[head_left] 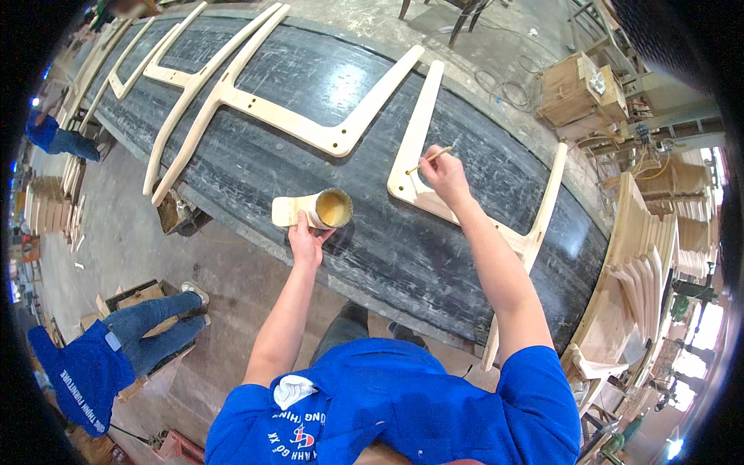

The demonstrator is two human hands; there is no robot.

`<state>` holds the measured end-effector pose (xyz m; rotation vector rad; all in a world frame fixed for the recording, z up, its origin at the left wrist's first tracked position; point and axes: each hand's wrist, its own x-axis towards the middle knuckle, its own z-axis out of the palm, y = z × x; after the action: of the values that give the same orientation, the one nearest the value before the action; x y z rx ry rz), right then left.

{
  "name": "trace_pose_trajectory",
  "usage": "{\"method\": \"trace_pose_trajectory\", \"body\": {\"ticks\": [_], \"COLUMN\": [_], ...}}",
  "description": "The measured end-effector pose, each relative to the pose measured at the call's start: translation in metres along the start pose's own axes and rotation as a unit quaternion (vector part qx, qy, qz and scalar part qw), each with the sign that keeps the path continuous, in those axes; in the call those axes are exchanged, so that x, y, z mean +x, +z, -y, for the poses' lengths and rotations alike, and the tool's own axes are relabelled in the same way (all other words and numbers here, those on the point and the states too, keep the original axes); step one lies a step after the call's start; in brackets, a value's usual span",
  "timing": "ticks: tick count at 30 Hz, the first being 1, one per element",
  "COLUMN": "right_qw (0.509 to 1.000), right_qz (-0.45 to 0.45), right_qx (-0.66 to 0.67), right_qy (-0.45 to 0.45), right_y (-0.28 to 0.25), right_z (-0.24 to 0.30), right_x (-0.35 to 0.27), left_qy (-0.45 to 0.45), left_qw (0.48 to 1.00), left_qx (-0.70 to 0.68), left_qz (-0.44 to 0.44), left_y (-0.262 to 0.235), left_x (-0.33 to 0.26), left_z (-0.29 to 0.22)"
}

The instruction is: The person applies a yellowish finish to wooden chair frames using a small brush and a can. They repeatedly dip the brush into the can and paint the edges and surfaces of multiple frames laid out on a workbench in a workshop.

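My left hand [307, 240] is closed around a cup [316, 208] with a flat pale wooden piece at its side. Yellowish-brown liquid like glue [334, 208] shows inside the cup, which is held over the dark tabletop. Between the fingers of my right hand [446, 177] is a thin stick [425, 161], pinched. Its lower tip is at one of the dark holes near the corner of a pale wooden chair-side frame [407, 151]. That frame lies flat on the table, partly covered by my right hand and forearm.
More pale wooden frames [279, 116] lie leftward along the long dark table [356, 256]. Stacked curved wooden parts [643, 271] stand at the right, with a cardboard box [573, 93] beyond the table. Two other people in blue shirts [97, 380] are at the left.
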<state>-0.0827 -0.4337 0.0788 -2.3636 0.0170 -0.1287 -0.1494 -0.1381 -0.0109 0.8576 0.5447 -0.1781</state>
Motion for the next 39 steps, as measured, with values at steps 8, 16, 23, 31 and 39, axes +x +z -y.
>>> {"method": "trace_pose_trajectory", "body": {"ticks": [8, 16, 23, 31, 39], "right_qw": [0.991, 0.994, 0.995, 0.983, 0.975], "right_qz": [0.111, 0.067, 0.074, 0.126, 0.006], "right_qx": [-0.063, 0.024, 0.048, -0.111, 0.22], "right_qy": [-0.032, -0.088, -0.042, -0.076, -0.037], "right_y": [-0.003, -0.024, -0.005, -0.003, -0.057], "right_z": [0.003, 0.008, 0.009, 0.012, 0.008], "right_x": [0.01, -0.016, -0.025, -0.029, -0.08], "left_qy": [0.013, 0.019, 0.04, 0.096, 0.179], "left_qw": [1.0, 0.999, 0.997, 0.988, 0.959], "left_qx": [0.013, 0.043, 0.058, 0.11, 0.202], "left_qz": [0.02, 0.003, 0.014, 0.059, 0.091], "left_y": [0.012, 0.029, 0.05, 0.069, 0.119], "left_x": [-0.002, 0.003, -0.008, -0.003, -0.028], "left_z": [0.001, 0.002, 0.007, 0.012, 0.019]}}
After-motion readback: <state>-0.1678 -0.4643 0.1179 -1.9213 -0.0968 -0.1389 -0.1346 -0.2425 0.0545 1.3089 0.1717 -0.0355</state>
